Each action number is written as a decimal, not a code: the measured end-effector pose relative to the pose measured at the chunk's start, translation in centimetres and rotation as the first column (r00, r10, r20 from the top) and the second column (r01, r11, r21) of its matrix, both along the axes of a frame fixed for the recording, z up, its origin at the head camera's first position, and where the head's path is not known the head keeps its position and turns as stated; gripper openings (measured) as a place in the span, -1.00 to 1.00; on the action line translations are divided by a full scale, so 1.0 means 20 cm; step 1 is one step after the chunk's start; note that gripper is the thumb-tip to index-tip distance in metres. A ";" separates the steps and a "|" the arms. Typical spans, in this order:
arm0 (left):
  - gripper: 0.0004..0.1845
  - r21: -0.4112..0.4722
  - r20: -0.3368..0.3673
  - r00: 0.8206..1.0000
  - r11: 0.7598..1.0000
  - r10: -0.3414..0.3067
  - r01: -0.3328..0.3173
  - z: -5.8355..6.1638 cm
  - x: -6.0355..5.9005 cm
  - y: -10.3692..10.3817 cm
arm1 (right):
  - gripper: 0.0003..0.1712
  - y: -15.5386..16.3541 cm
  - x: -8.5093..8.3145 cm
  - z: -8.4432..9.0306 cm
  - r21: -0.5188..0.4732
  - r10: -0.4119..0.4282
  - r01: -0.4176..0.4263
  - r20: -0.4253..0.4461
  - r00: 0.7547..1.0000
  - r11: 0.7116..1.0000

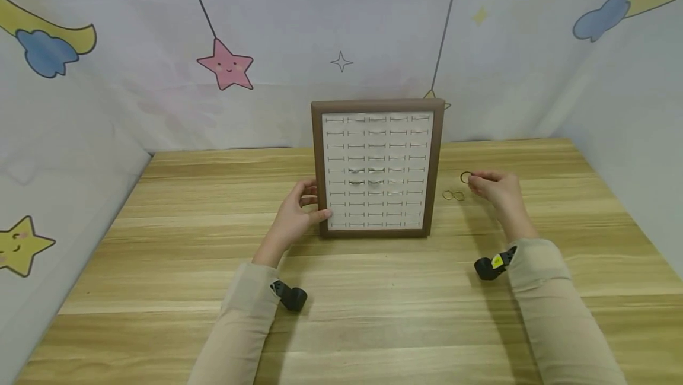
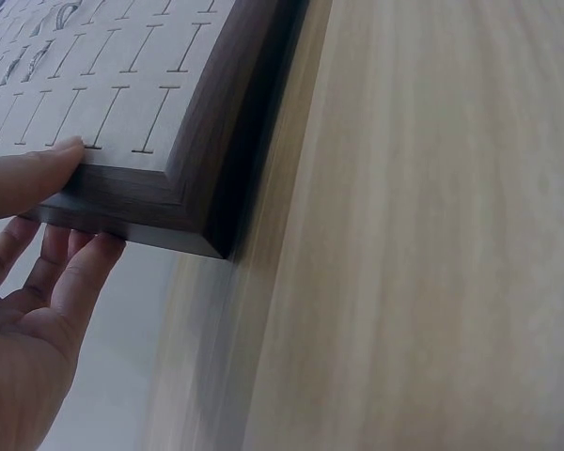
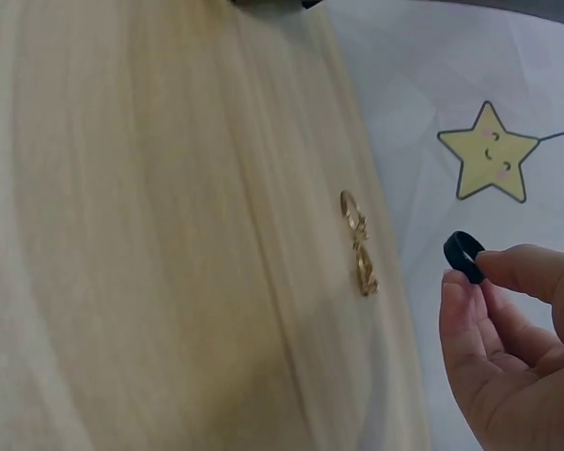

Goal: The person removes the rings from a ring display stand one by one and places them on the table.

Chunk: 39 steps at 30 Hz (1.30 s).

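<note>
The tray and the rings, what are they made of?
The tray has a dark brown frame with a matte wood-grain look, maybe wood or laminate; its pale insert with slit rows looks like soft suede or velvet. The two rings on the table shine gold, likely metal. The ring that the right hand pinches is dark and dull; metal, rubber or plastic, I cannot tell.
</note>
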<state>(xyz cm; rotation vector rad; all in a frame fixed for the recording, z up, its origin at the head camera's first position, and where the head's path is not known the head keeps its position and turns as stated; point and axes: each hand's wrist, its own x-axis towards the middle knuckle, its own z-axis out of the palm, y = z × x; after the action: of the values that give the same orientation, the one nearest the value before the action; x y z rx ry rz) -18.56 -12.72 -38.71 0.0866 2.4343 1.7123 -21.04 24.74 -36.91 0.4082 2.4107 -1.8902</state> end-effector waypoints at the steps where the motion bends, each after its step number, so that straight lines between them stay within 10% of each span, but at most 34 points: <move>1: -0.25 0.002 -0.002 1.000 1.000 -0.001 0.001 0.00 0.00 0.00 | -0.44 0.01 0.00 -0.01 0.022 0.008 -0.008 0.016 1.000 1.000; 10: -0.25 0.007 0.000 1.000 1.000 -0.002 0.002 0.00 0.00 0.00 | -0.64 0.07 0.01 -0.07 -0.031 0.017 -0.015 0.067 0.998 0.999; 39: -0.25 0.018 -0.003 1.000 1.000 -0.005 0.005 -0.01 0.00 0.00 | -0.54 0.09 -0.02 -0.12 0.300 0.013 -0.045 0.108 0.994 0.953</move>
<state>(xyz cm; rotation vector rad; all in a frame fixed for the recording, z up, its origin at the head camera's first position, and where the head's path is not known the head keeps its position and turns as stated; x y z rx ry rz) -18.59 -12.81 -38.90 0.0980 2.4189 1.7338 -21.39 26.48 -39.27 0.4690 2.6218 -1.4485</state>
